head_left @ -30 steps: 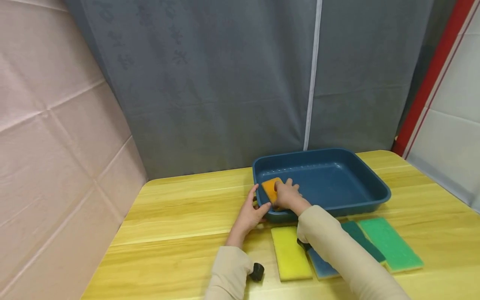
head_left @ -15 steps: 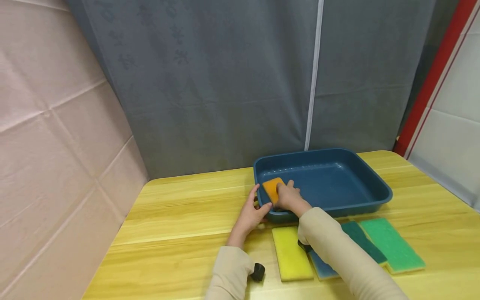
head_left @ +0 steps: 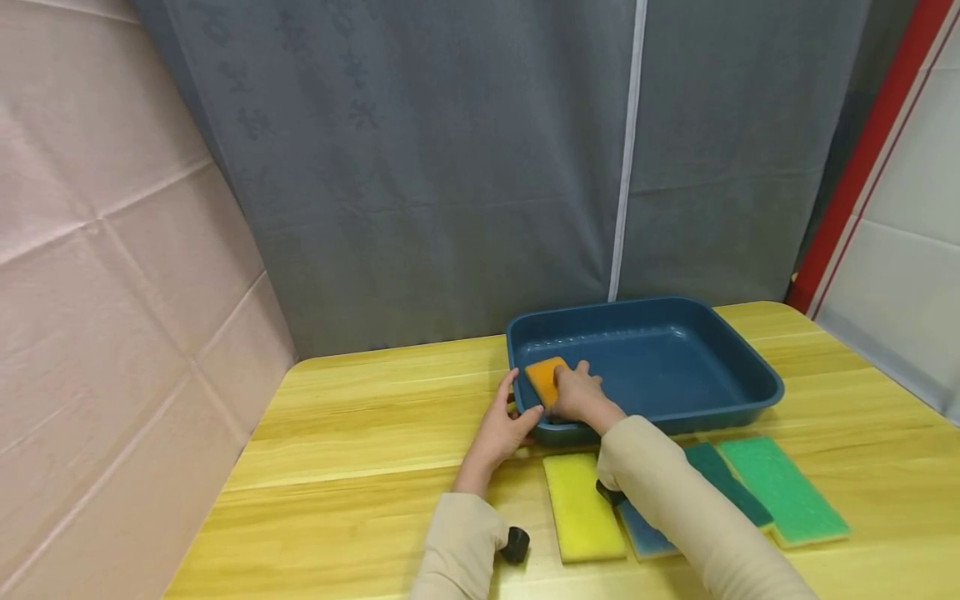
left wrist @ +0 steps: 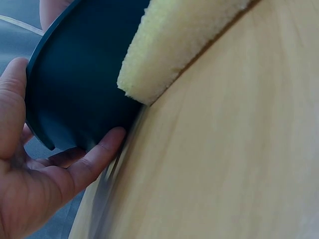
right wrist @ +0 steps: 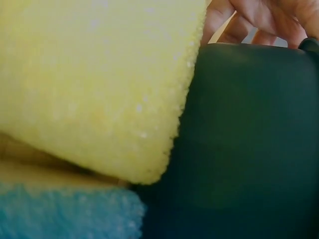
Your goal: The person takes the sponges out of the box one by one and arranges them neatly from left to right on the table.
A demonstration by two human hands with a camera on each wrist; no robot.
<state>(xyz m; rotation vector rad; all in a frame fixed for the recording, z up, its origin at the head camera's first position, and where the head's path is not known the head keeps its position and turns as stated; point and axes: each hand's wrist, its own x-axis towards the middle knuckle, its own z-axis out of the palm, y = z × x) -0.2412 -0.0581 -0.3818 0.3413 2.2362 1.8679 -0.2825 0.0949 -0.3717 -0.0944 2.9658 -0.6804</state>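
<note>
A deep blue rectangular pan [head_left: 667, 367] stands at the back right of the wooden table. My left hand [head_left: 498, 429] grips its near left corner, thumb at the rim and fingers round the outside wall. The left wrist view shows this hand [left wrist: 45, 189] spread on the pan's dark side [left wrist: 84, 74]. Inside that corner lies an orange sponge [head_left: 543, 377]. My right hand [head_left: 581, 394] reaches over the near rim and holds the sponge's right side; its lower fingers are partly hidden. In the right wrist view, the right hand's hold is out of sight.
In front of the pan lie a yellow sponge [head_left: 585, 508], a blue sponge [head_left: 647, 533], a dark green sponge [head_left: 727, 483] and a light green one [head_left: 783, 490]. The right forearm covers part of the blue and dark green ones. A grey curtain [head_left: 450, 183] hangs behind the table.
Both hands, the pan and the orange sponge stay practically where they were. The picture has shifted only very slightly since one second ago.
</note>
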